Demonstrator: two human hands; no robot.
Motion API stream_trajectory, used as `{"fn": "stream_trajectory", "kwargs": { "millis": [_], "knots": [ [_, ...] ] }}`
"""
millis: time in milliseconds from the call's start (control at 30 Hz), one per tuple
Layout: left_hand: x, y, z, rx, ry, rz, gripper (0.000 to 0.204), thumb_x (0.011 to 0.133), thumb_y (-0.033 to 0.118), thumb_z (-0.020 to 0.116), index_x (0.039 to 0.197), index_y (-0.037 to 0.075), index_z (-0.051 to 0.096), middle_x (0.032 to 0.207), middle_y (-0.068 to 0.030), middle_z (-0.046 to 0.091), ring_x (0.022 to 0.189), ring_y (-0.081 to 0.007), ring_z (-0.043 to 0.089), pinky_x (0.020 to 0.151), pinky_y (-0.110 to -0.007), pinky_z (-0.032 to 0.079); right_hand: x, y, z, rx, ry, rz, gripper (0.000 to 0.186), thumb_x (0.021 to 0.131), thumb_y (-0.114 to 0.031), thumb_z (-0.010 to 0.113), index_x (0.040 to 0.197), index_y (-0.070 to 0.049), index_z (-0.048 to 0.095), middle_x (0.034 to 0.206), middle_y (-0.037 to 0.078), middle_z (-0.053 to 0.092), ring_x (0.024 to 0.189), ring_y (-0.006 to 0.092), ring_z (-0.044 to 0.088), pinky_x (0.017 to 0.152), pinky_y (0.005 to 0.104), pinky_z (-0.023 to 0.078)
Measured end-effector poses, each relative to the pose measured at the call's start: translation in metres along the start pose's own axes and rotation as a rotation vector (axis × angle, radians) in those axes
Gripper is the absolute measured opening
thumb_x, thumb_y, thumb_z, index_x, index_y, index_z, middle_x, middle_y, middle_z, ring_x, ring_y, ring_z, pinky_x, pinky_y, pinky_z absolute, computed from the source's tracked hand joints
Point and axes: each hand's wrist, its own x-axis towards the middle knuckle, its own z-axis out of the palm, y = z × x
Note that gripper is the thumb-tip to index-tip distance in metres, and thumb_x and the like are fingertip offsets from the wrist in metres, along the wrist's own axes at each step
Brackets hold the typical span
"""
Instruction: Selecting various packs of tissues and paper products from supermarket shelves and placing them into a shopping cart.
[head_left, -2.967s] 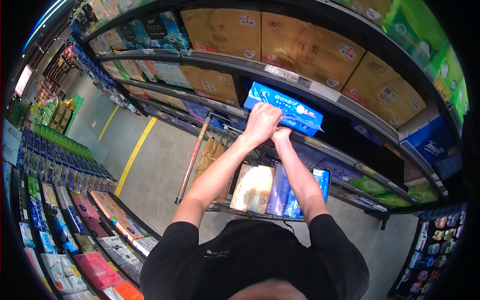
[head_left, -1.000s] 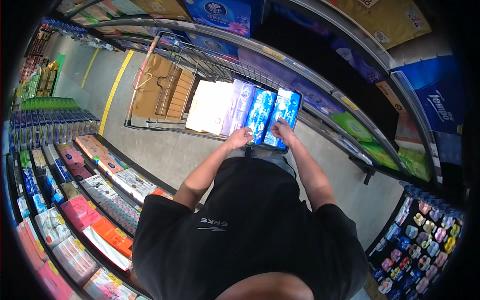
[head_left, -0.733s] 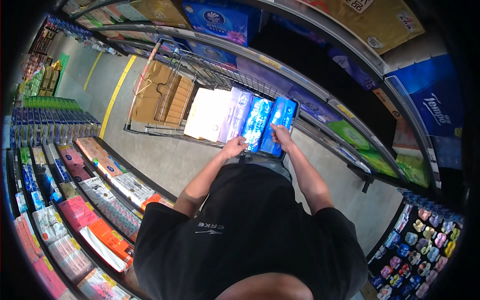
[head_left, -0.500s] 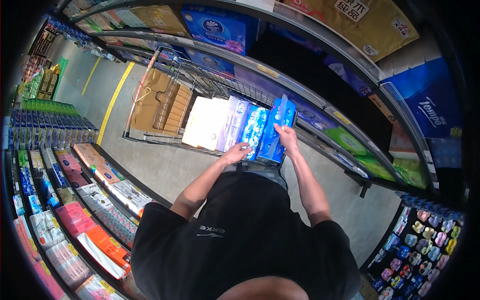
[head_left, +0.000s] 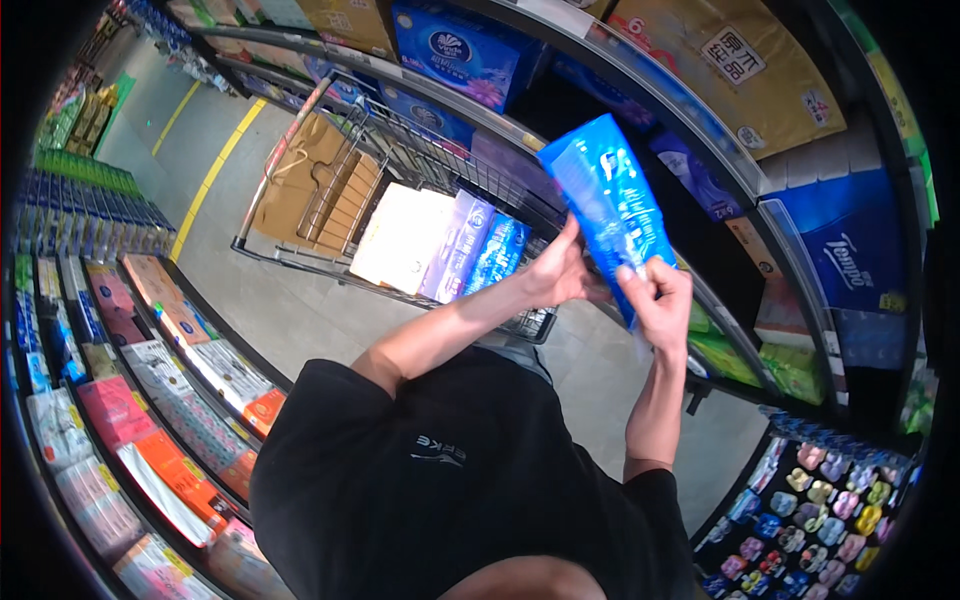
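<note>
While its far end leans toward the shelves, the glossy blue pack (head_left: 612,190) is held aslant in the air, beyond the front end of the cart and apart from the packs inside it. The right hand (head_left: 660,300) pinches its near end, thumb on top and fingers curled under. The left hand (head_left: 558,272) is at the lower left side, thumb raised along the edge; its fingers go behind the pack, so I cannot tell how firmly they close.

The pack looks light and soft, likely to bend and dent under a hard squeeze. Its shiny film is probably slippery and could tear if pulled by a loose flap, so a broad hold around the middle, with a palm underneath, should serve better than fingertips at one end.

In the wire cart (head_left: 543,324) stand another blue pack (head_left: 497,252), a purple pack (head_left: 455,250) and some pale packs (head_left: 405,230), side by side. Brown cardboard (head_left: 300,195) sits by the cart's handle. Beyond, a large gold pack (head_left: 735,80) fills part of a shelf.
</note>
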Motion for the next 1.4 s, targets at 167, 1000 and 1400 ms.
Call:
{"fn": "stream_trajectory", "kwargs": {
  "millis": [167,1000,1400],
  "knots": [
    [0.052,0.018,0.014,-0.046,-0.109,0.200,0.081,0.086,0.074,0.020,0.144,0.018,0.024,0.141,-0.0104,0.039,0.125,-0.0298,0.045,0.099,-0.053,0.040,0.047,-0.007,-0.018,-0.384,0.051,-0.070,0.043,0.077,-0.019,0.073,0.055,-0.002,0.039,0.049,0.004,0.035,0.047,0.0119,0.034,0.045,0.0304,0.027],
    [-0.003,0.091,-0.174,0.413,0.626,0.285,0.066,0.097,0.033,0.048,0.148,0.013,0.012,0.132,-0.0153,0.048,0.111,-0.0236,0.055,0.092,-0.035,0.045,0.206,0.143,0.035,-1.049,-0.006,-0.391,0.076,0.084,-0.036,0.058,0.143,-0.001,0.024,0.143,0.024,0.031,0.132,0.0373,0.033,0.108,0.0458,0.028],
    [-0.151,-0.011,-0.241,0.664,1.009,0.002,0.027,0.092,0.028,0.057,0.111,0.009,0.059,0.101,-0.0013,0.063,0.088,-0.0094,0.058,0.075,-0.024,0.045,0.197,0.151,0.053,-1.129,0.153,-0.337,0.059,0.081,-0.030,0.060,0.136,-0.017,0.045,0.149,0.019,0.024,0.136,0.0359,0.026,0.109,0.0568,0.020]
  ]
}}
